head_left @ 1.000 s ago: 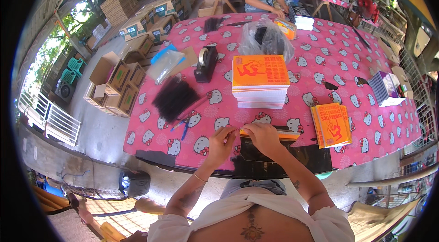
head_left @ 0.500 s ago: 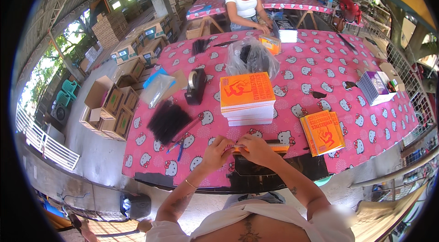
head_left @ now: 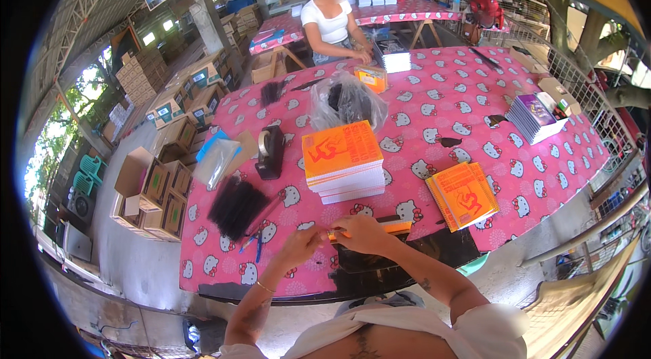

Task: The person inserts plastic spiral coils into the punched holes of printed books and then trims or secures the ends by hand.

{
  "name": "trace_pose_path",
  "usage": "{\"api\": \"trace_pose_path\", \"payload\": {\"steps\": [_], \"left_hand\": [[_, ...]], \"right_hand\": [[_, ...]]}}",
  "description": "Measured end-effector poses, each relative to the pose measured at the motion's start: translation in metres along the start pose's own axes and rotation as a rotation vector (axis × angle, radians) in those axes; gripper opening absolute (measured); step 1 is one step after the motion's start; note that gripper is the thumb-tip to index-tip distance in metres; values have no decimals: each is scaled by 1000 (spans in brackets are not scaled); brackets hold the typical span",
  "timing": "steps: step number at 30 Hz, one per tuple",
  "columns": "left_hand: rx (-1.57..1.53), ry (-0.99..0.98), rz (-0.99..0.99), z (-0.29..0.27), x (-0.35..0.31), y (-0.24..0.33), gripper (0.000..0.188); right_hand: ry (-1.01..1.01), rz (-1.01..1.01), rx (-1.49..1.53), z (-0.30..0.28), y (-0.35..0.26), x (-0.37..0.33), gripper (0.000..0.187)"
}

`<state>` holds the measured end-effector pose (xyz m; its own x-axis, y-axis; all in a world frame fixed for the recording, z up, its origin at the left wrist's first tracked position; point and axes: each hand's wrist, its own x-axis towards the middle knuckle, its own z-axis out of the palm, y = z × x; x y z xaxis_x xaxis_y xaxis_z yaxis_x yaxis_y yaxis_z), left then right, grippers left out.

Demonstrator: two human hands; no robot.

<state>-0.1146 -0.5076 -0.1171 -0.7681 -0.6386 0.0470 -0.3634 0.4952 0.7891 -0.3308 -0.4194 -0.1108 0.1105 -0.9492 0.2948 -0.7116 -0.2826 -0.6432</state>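
Note:
My left hand (head_left: 298, 245) and my right hand (head_left: 361, 231) meet over an orange book (head_left: 385, 227) lying on a black sheet (head_left: 400, 257) at the near edge of the pink patterned table (head_left: 434, 108). Both hands pinch the book's left end. A stack of orange books (head_left: 341, 161) stands just beyond my hands. A second, lower stack of orange books (head_left: 463, 195) lies to the right.
A black tape dispenser (head_left: 270, 152), a bundle of black strips (head_left: 236, 205), blue scissors (head_left: 252, 243) and a clear bag (head_left: 346, 102) lie on the table. A person in a white top (head_left: 331, 20) works at the far side. Open cardboard boxes (head_left: 150, 189) sit on the floor at left.
The view has tilted so the table sits lower and farther left in the picture. My hands stay together on the orange book at the near edge.

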Motion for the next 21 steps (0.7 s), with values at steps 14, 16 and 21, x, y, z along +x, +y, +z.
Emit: {"api": "trace_pose_path", "payload": {"steps": [14, 16, 21], "left_hand": [[189, 161, 212, -3, 5, 0, 18], [198, 162, 219, -4, 6, 5, 19], [299, 148, 317, -12, 6, 26, 23]], "right_hand": [[-32, 40, -70, 3, 5, -1, 28], [-34, 48, -62, 1, 4, 0, 29], [104, -89, -220, -10, -7, -13, 25]]}}
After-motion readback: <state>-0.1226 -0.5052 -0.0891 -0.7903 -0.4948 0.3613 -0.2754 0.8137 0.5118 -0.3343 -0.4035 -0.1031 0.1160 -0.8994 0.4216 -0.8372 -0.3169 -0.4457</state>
